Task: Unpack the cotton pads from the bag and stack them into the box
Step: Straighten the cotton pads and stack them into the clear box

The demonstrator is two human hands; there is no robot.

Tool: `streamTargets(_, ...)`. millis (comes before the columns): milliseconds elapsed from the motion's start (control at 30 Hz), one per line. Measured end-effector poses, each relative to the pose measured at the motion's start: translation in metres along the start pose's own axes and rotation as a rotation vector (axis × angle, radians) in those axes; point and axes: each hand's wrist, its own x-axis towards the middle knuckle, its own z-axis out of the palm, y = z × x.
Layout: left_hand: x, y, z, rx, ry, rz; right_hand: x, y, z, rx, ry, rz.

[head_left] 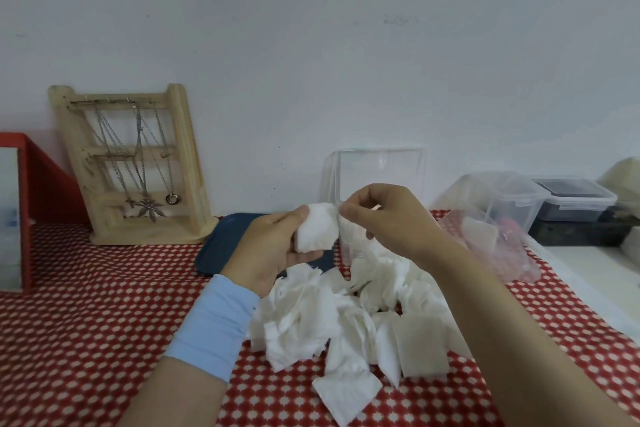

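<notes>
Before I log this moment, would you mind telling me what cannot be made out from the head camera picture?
- Inside of the clear box: the right hand and left hand cover its lower part, so any pads in it are hidden.
- Pad count in the held stack: edges too blurred.
- Pink bag: contents unclear through the crumpled film.
- Red rack: cut off by the left edge.

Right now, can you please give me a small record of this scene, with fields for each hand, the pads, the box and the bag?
left hand: holds a small stack of cotton pads
right hand: pinches the stack's top edge
loose cotton pads: scattered pile on the red patterned tablecloth
clear plastic box: behind the hands, lid up; contents hidden
plastic bag: right of the pile, crumpled
</notes>
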Motion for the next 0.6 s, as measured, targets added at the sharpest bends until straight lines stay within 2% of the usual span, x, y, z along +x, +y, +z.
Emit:
streamTargets(67, 0.003, 0.001, -0.006, -0.05, 0.064, 0.012, -0.001, 0.002, -0.005, -0.282, -0.108, -0.125)
streamTargets(133, 0.003, 0.003, -0.009, -0.069, 0.096, 0.013, -0.005, 0.002, -0.006, -0.491, -0.316, -0.14)
streamTargets(233, 0.003, 0.004, -0.009, -0.065, 0.124, 0.013, -0.008, 0.003, 0.004, -0.612, -0.556, -0.115)
streamTargets(300, 0.003, 0.005, -0.01, -0.065, 0.144, 0.014, -0.01, 0.001, 0.015, -0.637, -0.652, -0.1)
streamTargets(533, 0.002, 0.008, -0.017, -0.055, 0.126, 0.034, -0.017, -0.001, 0.041, -0.681, -0.624, -0.106)
streamTargets(600, 0.002, 0.008, -0.018, -0.026, 0.106, 0.04, -0.016, 0.0, 0.039, -0.612, -0.604, -0.114)
